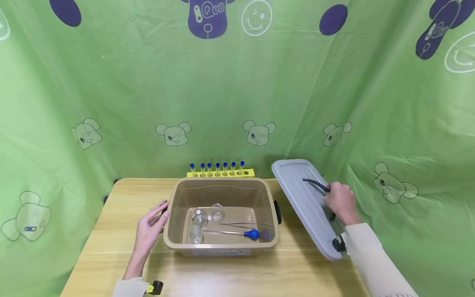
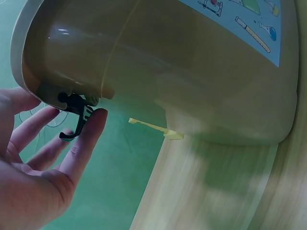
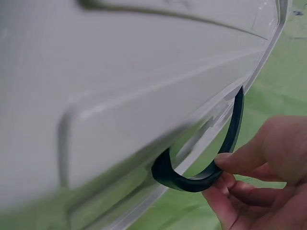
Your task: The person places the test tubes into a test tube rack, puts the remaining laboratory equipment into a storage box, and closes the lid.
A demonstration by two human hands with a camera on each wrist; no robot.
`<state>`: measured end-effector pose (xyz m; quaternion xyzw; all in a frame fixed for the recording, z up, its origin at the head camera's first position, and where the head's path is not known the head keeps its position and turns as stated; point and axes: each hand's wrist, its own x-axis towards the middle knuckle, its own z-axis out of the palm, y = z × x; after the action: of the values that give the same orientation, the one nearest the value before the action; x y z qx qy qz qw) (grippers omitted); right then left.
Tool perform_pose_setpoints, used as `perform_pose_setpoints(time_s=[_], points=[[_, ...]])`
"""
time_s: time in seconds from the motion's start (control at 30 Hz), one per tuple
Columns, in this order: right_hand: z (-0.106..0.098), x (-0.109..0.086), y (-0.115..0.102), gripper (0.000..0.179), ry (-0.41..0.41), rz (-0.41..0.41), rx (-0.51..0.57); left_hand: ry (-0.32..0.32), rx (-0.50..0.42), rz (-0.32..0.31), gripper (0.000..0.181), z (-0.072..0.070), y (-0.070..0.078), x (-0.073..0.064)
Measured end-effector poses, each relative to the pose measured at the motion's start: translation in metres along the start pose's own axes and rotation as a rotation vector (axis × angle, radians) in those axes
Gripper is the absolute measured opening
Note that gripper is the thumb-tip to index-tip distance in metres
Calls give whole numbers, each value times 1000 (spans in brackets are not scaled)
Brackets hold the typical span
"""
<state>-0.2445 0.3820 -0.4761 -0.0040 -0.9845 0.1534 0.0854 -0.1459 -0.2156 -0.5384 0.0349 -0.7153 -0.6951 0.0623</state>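
Observation:
A brown plastic storage box (image 1: 226,246) stands uncovered on the table. My left hand (image 1: 147,231) is at its left side, fingers spread and mostly straight, touching around the black latch (image 2: 76,112) under the rim. Over to the right, my right hand (image 1: 342,202) holds the grey lid (image 1: 297,198) tilted up on edge, pinching its black handle (image 3: 192,183) between thumb and fingers. Inside the box lie a round glass flask (image 1: 199,217), a glass beaker (image 1: 196,234), another small glass vessel (image 1: 217,212), a pipette with a blue bulb (image 1: 252,234) and thin rods (image 1: 241,225).
Behind the box, a yellow rack (image 1: 250,173) holds several blue-capped tubes (image 1: 217,168). Another black latch (image 1: 277,212) hangs on the box's right side. The wooden table (image 1: 111,218) meets a green printed curtain (image 1: 222,90) at the back and sides.

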Motion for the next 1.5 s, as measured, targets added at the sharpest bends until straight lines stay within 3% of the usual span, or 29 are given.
perform_pose_setpoints(time_s=[0.17,0.4,0.63,0.8,1.17,1.5], points=[[-19,3,-28,30,43,-59,45,7,-2,14,40,1,1,1],[-38,5,-76,24,101,-144,63,7,-6,6,41,1,0,1],[-44,8,-119,25,113,-217,92,32,-22,-72,45,0,-2,0],[-40,8,-140,24,105,-277,88,43,-31,-126,49,1,-1,-1],[-23,4,-182,22,59,-375,77,78,-33,-181,48,2,0,-1],[-4,-3,-212,22,43,-462,35,98,-11,-156,40,3,-2,0]])
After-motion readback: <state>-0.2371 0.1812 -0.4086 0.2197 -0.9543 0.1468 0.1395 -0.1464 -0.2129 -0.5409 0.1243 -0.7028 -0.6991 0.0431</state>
